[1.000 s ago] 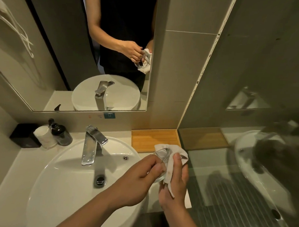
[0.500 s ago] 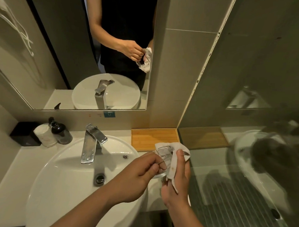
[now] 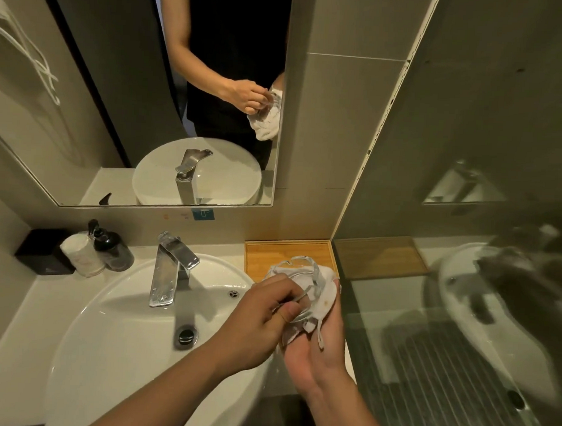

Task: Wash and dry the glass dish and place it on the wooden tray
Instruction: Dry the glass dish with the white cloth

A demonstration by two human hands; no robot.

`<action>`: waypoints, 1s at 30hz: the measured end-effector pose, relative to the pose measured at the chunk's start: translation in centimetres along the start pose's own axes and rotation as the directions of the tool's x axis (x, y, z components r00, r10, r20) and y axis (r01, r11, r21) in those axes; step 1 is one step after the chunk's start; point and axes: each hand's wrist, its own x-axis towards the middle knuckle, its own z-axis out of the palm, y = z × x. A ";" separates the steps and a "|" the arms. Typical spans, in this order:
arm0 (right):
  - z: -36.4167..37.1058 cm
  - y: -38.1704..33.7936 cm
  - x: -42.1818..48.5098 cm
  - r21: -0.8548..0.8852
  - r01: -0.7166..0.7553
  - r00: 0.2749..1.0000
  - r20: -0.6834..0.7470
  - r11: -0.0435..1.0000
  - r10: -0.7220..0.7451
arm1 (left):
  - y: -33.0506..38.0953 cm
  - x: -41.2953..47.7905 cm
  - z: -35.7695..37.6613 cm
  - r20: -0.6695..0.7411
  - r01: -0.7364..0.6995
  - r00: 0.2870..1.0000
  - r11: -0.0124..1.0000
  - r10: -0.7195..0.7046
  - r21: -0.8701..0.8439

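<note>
A small clear glass dish is held tilted above the right rim of the basin, cradled in a white cloth. My left hand pinches the dish's near rim between thumb and fingers. My right hand is under the cloth and presses it against the dish from the right. The wooden tray lies on the counter just behind the dish, against the wall corner, with nothing on it that I can see.
A round white basin with a chrome tap fills the counter's middle. A dark soap pump bottle, a white roll and a black box stand at the back left. A glass partition rises right of the tray.
The dish has turned in the cloth, its open rim now tilted up toward the tray. My right thumb has slid off the cloth's top to its side. Both hands stay in place.
</note>
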 end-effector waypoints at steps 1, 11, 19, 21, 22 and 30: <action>-0.1 0.0 0.0 0.008 -0.026 0.999 0.018 1.000 0.026 | -0.2 0.1 -0.1 0.004 -0.005 1.000 1.000 0.005 0.017; -1.2 -1.1 0.0 -0.089 -0.124 0.985 0.112 0.988 0.134 | -2.1 1.4 0.0 0.012 -0.105 0.994 0.981 0.104 0.160; -3.8 -2.6 0.0 -0.261 -0.114 0.991 0.039 0.959 0.129 | -2.8 2.5 -0.9 0.027 -0.061 0.998 0.979 0.057 0.196; -5.2 -3.5 0.7 -0.319 -0.069 0.993 0.067 0.945 0.096 | -3.5 2.7 -1.1 -0.010 -0.028 0.999 0.982 0.031 0.185; -5.9 -3.9 1.3 -0.371 -0.029 0.996 0.072 0.928 0.060 | -3.9 2.7 -1.2 -0.027 -0.007 1.000 0.985 0.012 0.174; -14.6 -1.3 9.2 -0.926 0.157 0.948 0.238 -0.343 -0.209 | -5.6 2.7 -0.4 -0.045 0.014 0.999 0.973 -0.004 0.230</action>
